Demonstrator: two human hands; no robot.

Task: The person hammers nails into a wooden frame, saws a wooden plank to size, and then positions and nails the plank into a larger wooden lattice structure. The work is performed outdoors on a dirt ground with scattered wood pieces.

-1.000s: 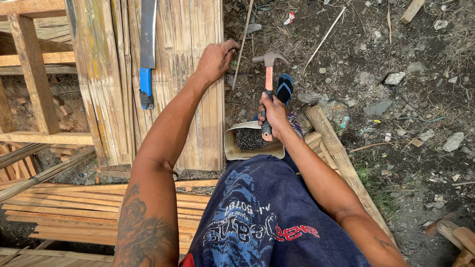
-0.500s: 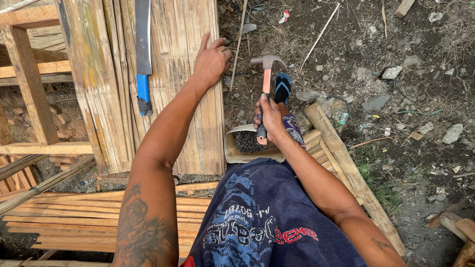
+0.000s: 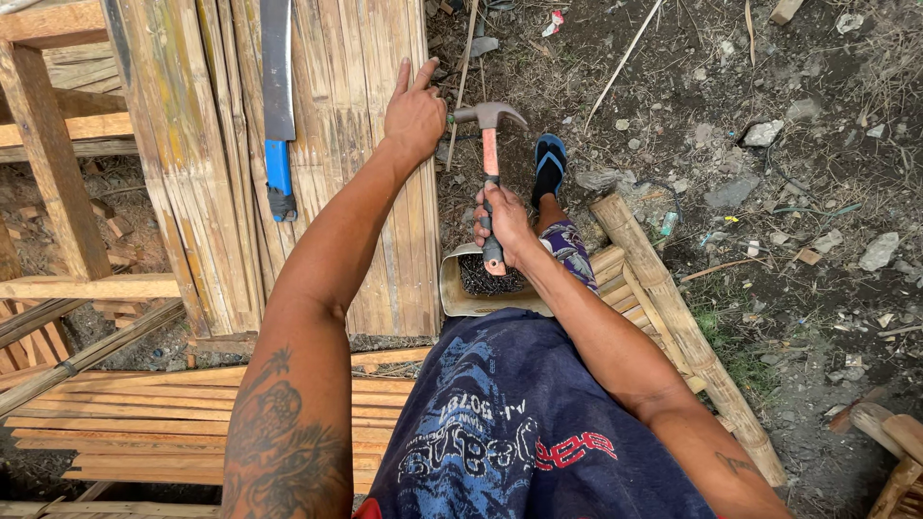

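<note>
Right hand [image 3: 500,219] is wrapped around the lower handle of the claw hammer [image 3: 488,154], long axis running away from the person, head at the far end just right of the left hand [image 3: 415,113]. Left hand lies fingers spread on the bamboo slat panel [image 3: 332,163] edge, possibly pinching a nail, too small to confirm. The container of nails [image 3: 481,288] sits under the right wrist; a blue-handled machete [image 3: 278,106] lies well left.

A small crumpled red-and-white wrapper [image 3: 555,21] lies on the dirt at twelve o'clock; a pale green scrap of packaging [image 3: 668,223] rests at three o'clock; no signs or screens
</note>
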